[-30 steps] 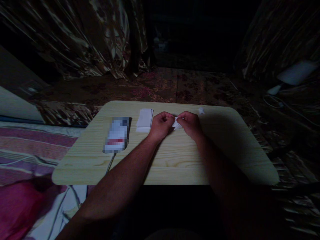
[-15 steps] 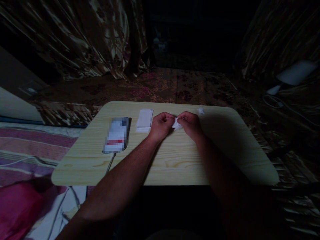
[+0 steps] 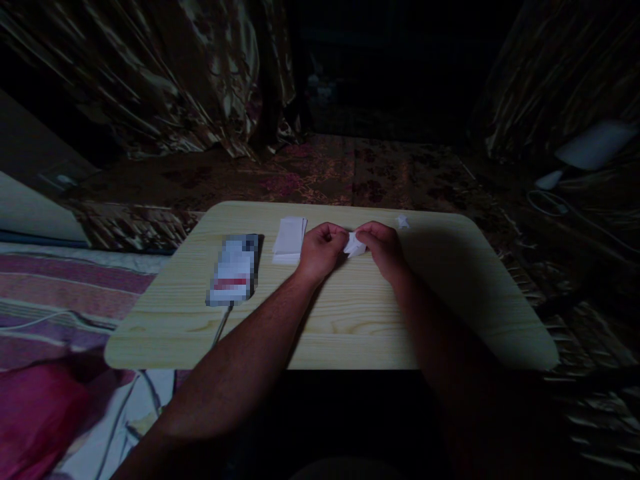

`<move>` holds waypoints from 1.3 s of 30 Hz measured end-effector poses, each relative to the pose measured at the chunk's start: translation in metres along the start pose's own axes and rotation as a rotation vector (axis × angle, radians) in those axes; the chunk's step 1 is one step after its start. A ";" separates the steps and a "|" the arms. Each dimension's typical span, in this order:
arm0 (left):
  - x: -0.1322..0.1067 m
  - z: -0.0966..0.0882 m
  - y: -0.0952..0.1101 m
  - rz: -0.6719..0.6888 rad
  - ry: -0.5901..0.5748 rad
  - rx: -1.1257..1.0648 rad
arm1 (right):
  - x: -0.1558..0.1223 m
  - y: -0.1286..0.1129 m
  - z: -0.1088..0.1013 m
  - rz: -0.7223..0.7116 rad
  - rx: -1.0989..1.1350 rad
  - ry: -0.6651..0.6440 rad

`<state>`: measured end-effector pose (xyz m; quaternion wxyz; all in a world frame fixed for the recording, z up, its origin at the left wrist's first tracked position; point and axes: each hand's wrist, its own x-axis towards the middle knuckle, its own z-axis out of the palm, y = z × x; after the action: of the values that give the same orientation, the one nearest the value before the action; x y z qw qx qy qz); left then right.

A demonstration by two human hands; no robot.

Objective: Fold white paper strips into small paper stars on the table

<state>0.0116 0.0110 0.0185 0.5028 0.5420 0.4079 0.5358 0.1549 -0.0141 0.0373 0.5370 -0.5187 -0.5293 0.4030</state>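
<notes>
A small piece of folded white paper [image 3: 355, 245] is pinched between my two hands over the far half of the table. My left hand [image 3: 324, 251] is closed on its left side, thumb and fingers together. On the other side my right hand [image 3: 382, 245] grips it the same way. The paper's exact folds are too small to make out. Just left of my left hand lies a stack of white paper sheets [image 3: 290, 237]. Beyond my right hand sits a small folded white paper shape [image 3: 403, 221], with pointed corners.
The pale wooden table [image 3: 350, 333] has rounded corners. A phone [image 3: 234, 270], blurred out, lies at its left with a cable [image 3: 221, 327] running to the near edge. Left is a striped bed cover [image 3: 75, 280] with a pink bag [image 3: 45, 413]. A white lamp [image 3: 595, 147] stands far right.
Slightly more of the paper shows between my hands, and its near part is spread a little wider. Both hands stay in nearly the same place.
</notes>
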 end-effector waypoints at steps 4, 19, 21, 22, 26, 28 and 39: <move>0.002 -0.001 0.000 0.011 0.039 -0.025 | 0.003 0.007 0.001 0.048 0.065 -0.069; -0.002 0.002 0.001 0.036 -0.004 -0.029 | 0.006 0.021 0.004 -0.051 -0.095 -0.017; -0.003 0.002 0.002 0.028 -0.002 -0.028 | 0.005 0.019 0.004 -0.055 -0.116 -0.012; -0.003 0.003 0.002 0.025 0.000 -0.025 | 0.005 0.018 0.004 -0.057 -0.127 -0.010; -0.003 0.004 0.002 0.025 0.012 -0.023 | 0.005 0.018 0.005 -0.060 -0.127 -0.013; -0.003 0.004 0.002 0.018 0.019 -0.022 | 0.005 0.020 0.005 -0.050 -0.113 -0.007; 0.000 0.001 0.000 0.040 0.066 -0.022 | 0.004 0.017 0.006 0.019 0.066 -0.080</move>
<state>0.0128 0.0108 0.0181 0.4838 0.5265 0.4076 0.5679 0.1510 -0.0073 0.0209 0.5283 -0.4891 -0.5321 0.4457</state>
